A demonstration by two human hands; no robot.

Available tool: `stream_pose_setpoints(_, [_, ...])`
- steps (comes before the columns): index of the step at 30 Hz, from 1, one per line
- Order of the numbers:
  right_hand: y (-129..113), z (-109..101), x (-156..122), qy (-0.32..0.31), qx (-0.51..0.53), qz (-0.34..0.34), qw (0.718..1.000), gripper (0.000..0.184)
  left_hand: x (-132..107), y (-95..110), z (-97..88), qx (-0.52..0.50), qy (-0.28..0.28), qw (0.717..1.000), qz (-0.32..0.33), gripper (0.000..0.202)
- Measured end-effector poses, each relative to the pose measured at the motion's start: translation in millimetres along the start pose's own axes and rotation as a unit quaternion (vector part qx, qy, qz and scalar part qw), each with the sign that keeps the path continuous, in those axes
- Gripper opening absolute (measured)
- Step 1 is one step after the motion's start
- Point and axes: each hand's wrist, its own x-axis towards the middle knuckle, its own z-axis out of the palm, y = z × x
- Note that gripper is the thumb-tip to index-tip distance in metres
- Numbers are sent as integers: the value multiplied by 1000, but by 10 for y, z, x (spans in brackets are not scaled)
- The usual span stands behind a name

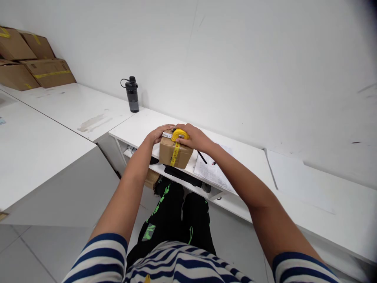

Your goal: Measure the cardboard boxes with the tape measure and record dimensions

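Note:
A small cardboard box point(168, 154) with yellow tape down its front rests at the front edge of the white shelf. My right hand point(191, 135) is closed around a yellow tape measure point(180, 134) on top of the box. A short length of its white blade point(167, 135) sticks out to the left across the box top. At the box's left edge, my left hand point(159, 133) grips the corner, its fingers over the top and close to the blade's end. Whether those fingers also pinch the blade is hard to see.
A dark water bottle point(133, 96) stands by the wall. Written sheets point(216, 173) with a pen point(214, 162) lie right of the box, and white paper point(290, 171) lies farther right. Larger cardboard boxes point(53, 72) are stacked at far left. Dark items sit on the lower shelf.

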Motion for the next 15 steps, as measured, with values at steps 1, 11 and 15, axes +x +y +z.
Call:
stream_pose_setpoints(1, [48,-45,-90,1,-1,4,1000,55,0,5,5,-4,-11,1000,3,37])
stream_pose_setpoints(11, [368,-349,-595,36,22,22,999,51,-47,15,143,-24,11,1000,0,42])
stream_pose_setpoints(15, [256,-223,-350,41,24,-1,999,51,-106,46,237,-27,25,999,33,32])
